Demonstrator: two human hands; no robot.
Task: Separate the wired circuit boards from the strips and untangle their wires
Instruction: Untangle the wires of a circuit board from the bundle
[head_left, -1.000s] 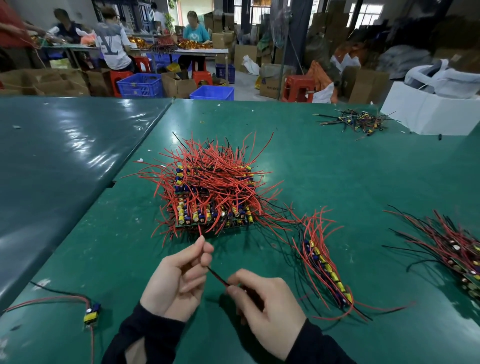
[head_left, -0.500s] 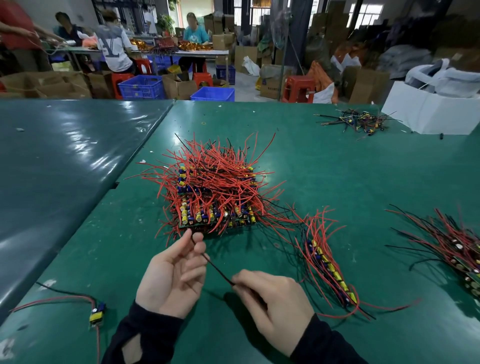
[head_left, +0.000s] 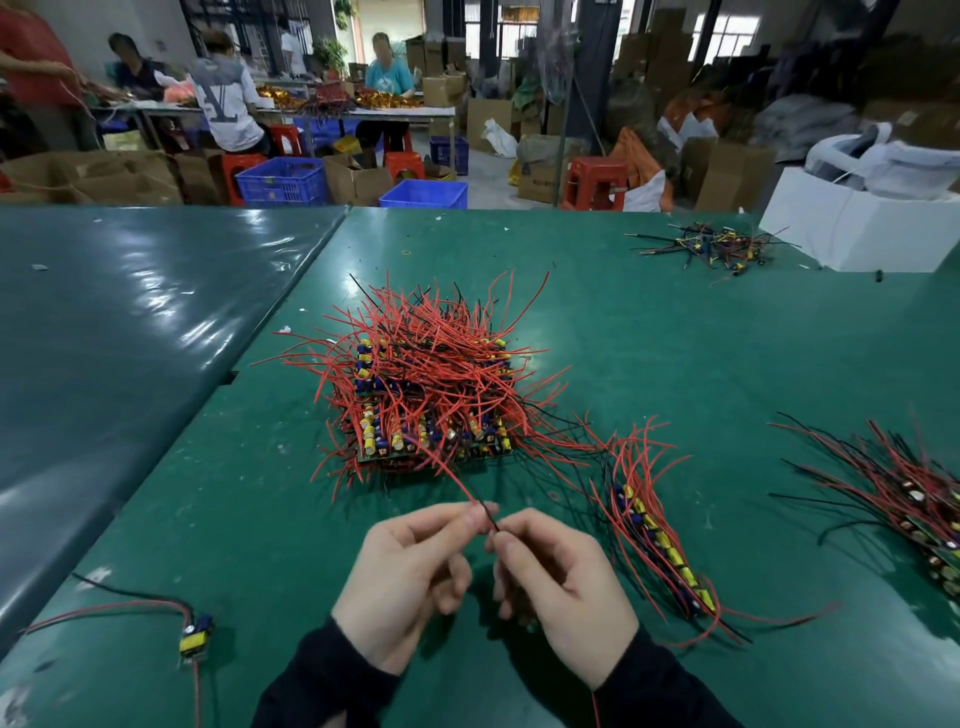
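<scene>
Fingers of both hands meet on one wire pair (head_left: 470, 493): my left hand (head_left: 402, 577) pinches the red/black lead between thumb and forefinger near its top, my right hand (head_left: 558, 587) pinches the black lead just beside it, other fingers loosely curled under. Whether a board hangs hidden under my right palm I cannot tell; a thin red lead (head_left: 596, 709) trails out below that wrist. Held wire runs up and away into the big stack of board strips (head_left: 428, 410), on the green counter (head_left: 675, 364) just beyond my hands, red wires bristling all over it. One loose strip (head_left: 662, 540) lies to the right of my right hand, its wires fanned out, some reaching the stack. Another wired bunch (head_left: 919, 499) sits well apart at the right edge. One separated board (head_left: 195, 631) with red and black leads lies near-left. A small pile of bits (head_left: 711, 247) and a white box (head_left: 852, 228) sit at the far right; people work at tables behind. Judgement: untangling step, most of the stack not yet done. Risks: the pinched wire looks snagged in the stack, so a hard pull could drag the whole stack toward me, tighten the tangle, or tear a lead off its solder joint; a thin lead could also slip from the pinch.
</scene>
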